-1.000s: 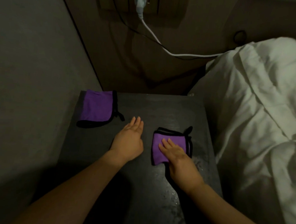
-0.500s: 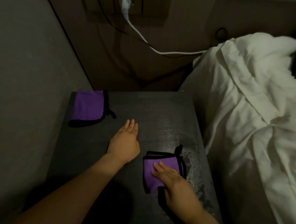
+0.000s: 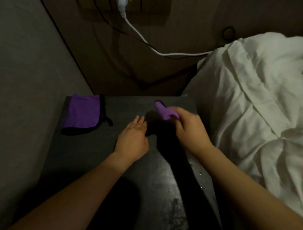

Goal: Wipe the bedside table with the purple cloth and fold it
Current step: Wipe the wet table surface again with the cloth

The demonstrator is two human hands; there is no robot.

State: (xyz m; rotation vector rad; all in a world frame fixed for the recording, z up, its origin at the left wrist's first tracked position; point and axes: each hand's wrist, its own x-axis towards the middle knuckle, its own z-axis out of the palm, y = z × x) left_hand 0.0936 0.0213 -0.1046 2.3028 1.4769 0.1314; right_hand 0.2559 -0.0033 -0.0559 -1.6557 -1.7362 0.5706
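My right hand [image 3: 189,131] was up off the bench [image 3: 97,156], fingers [image 3: 178,122] curled round the cloth [image 3: 164,112] and grasping it, blurred, the purple bunch poking out past my knuckles above the bench's far right part. It cast a dark shadow on the top just below. My left hand [image 3: 132,136] lay low over the middle of the bench, fingers straight and released, holding nothing, just beside that shadow; I couldn't tell whether the palm touched the top. A 2nd cloth [image 3: 82,114], purple with black trim, lay folded flat at the far left corner, well apart from both hands. White bedding [image 3: 254,104] sat bunched along the right side. A white cable [image 3: 149,47] ran from the wall plug [image 3: 122,2] toward the bed.
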